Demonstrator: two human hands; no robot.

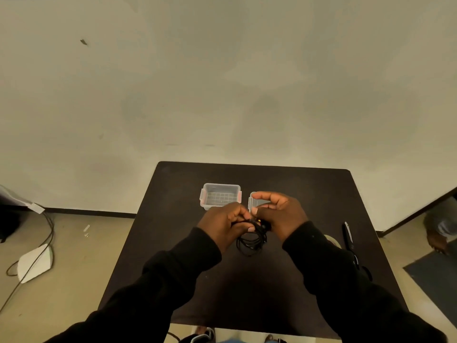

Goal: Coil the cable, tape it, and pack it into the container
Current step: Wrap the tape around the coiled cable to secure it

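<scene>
A black cable (251, 241) hangs in several loops just above the dark table (173, 219), gathered at its top between both hands. My left hand (223, 222) pinches the bundle from the left. My right hand (279, 214) holds its top from the right, thumb and forefinger raised apart above it; whether they hold a strip of tape I cannot tell. A small yellow-red spot shows where the hands meet. The clear plastic container (220, 196) stands open behind my left hand. Its clear lid (257, 203) lies to the right, partly hidden by my right hand.
Black-handled scissors (350, 243) lie near the table's right edge. A pale roll of tape (332, 240) peeks out beside my right sleeve. On the floor at the left lie a white device (34, 263) and trailing wires. A wall rises behind the table.
</scene>
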